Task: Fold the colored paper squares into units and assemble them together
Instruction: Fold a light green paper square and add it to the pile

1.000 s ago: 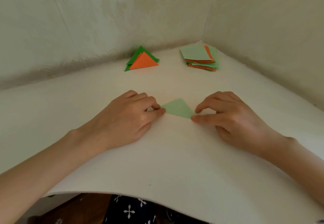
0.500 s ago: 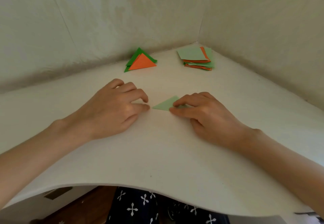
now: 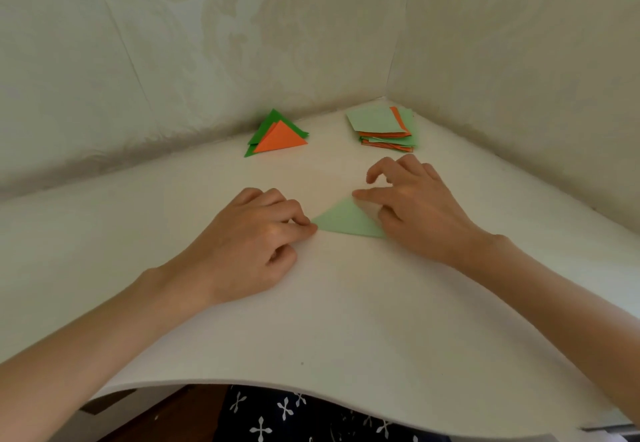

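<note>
Light green paper triangle (image 3: pixel 348 221): flat, crisp-edged, matte, lying centre of smooth white table (image 3: pixel 311 320).
Left hand (image 3: pixel 256 240): at triangle's 9 o'clock, fingers curled, index tip pressing corner.
Right hand (image 3: pixel 412 206): at 3 o'clock, index straight along upper edge, other fingers loosely bent, raised.
Folded green-orange units (image 3: pixel 277 135): 11 o'clock.
Paper square stack (image 3: pixel 384 128): 1 o'clock.

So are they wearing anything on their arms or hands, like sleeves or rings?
No. The left hand and right hand have no rings, gloves or bracelets. The left arm and right arm show no sleeves or watch as far as the picture reaches.
</note>
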The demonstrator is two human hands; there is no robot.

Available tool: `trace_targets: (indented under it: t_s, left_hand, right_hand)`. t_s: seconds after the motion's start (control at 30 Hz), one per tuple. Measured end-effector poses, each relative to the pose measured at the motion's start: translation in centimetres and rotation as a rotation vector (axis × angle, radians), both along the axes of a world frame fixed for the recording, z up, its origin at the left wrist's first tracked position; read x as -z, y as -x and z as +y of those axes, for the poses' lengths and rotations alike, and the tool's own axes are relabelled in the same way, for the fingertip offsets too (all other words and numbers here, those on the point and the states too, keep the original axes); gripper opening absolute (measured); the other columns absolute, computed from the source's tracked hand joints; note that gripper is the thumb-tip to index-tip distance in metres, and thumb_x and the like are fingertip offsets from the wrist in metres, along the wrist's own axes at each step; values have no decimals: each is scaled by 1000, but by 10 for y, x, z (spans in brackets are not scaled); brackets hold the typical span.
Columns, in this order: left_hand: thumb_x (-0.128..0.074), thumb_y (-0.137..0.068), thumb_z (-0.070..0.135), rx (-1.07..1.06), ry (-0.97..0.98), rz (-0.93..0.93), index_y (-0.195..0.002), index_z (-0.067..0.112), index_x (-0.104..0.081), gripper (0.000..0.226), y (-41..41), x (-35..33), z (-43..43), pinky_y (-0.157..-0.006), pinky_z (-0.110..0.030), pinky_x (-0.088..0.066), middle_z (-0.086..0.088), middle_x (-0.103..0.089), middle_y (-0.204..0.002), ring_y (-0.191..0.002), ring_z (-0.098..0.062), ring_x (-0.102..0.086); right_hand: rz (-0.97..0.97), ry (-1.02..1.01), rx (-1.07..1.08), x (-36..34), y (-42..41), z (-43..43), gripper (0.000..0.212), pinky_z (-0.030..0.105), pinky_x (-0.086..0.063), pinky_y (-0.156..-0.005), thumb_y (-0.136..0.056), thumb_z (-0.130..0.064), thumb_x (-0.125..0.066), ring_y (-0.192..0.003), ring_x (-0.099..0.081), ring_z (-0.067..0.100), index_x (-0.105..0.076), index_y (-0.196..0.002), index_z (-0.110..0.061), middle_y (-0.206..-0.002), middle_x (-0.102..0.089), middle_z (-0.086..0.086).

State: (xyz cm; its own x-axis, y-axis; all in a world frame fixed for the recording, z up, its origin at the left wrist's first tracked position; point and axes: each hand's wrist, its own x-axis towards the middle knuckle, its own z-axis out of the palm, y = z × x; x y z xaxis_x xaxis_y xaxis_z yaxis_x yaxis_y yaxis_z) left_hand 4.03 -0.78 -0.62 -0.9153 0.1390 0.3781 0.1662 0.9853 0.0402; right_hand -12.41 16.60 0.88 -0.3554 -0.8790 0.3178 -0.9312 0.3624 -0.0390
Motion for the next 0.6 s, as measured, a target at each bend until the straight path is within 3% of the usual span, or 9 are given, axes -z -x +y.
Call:
trace_targets:
  t_s: [0.07, 0.13, 0.23, 0.33, 0.4, 0.47, 0.53, 0.6]
  left_hand:
    - [-37, -76, 20, 0, -36, -7, -102, 15, -73, 45, -1, 1, 0, -76, -26, -29, 6, -66, -93, -87, -12, -45]
    - [-37, -77, 20, 1, -46, -6, -104, 16, -72, 45, -3, 2, 0, -77, -25, -30, 6, -65, -97, -88, -13, -46]
    - [-39, -80, 24, -5, -110, 10, -105, 16, -72, 41, -3, 8, 0, -79, -25, -34, 6, -64, -100, -91, -11, -49]
    - [-47, -84, 39, -92, -479, 63, -99, 16, -71, 36, 2, 4, 3, -81, -22, -40, 11, -64, -94, -89, -3, -52]
    - [-60, -85, 46, -192, -606, 44, -102, 21, -66, 31, 10, -2, 4, -77, -11, -39, 17, -61, -92, -87, 0, -53]
    - [-68, -83, 38, -275, -679, -65, -102, 28, -62, 22, 19, -5, 0, -71, -5, -37, 17, -61, -91, -84, 3, -55]
    - [-71, -82, 28, -328, -792, -129, -92, 31, -63, 13, 29, -7, -6, -64, -6, -38, 13, -64, -84, -73, 5, -56]
    - [-73, -80, 19, -364, -948, -94, -79, 28, -66, 12, 39, -11, -14, -61, -12, -40, 10, -67, -73, -64, -1, -57]
  right_hand:
    - [-219, -52, 37, -5, -5, -7, 40, 37, -33, -95, -94, -39, -36, -112, -38, 22, -59, -125, -29, -129, -48, -2]
    - [-367, -109, 36, -5, -8, -14, 33, 32, -27, -103, -91, -42, -51, -120, -30, 18, -57, -122, -30, -132, -42, -6]
    - [-514, -68, -8, -2, -8, -19, 15, 17, -26, -91, -85, -31, -64, -114, -32, 15, -54, -94, -25, -119, -48, -2]
    - [-731, 31, -1, -2, -5, -23, 15, 5, -31, -78, -83, -20, -68, -99, -46, 9, -56, -78, -26, -105, -59, -3]
    - [-867, 137, -8, -7, -6, -28, 13, 11, -39, -74, -83, -15, -69, -82, -54, 2, -61, -76, -23, -92, -65, -3]
    - [-958, 229, -54, -13, -7, -35, 12, 16, -44, -74, -82, -10, -69, -74, -56, 0, -62, -77, -17, -84, -65, -3]
    - [-977, 285, -111, -17, -6, -45, 14, 16, -44, -74, -82, -7, -69, -76, -56, 1, -61, -78, -18, -84, -64, -4]
    - [-888, 344, -76, -18, 0, -59, 19, 10, -41, -75, -81, -13, -71, -84, -53, -2, -56, -88, -23, -96, -59, -6]
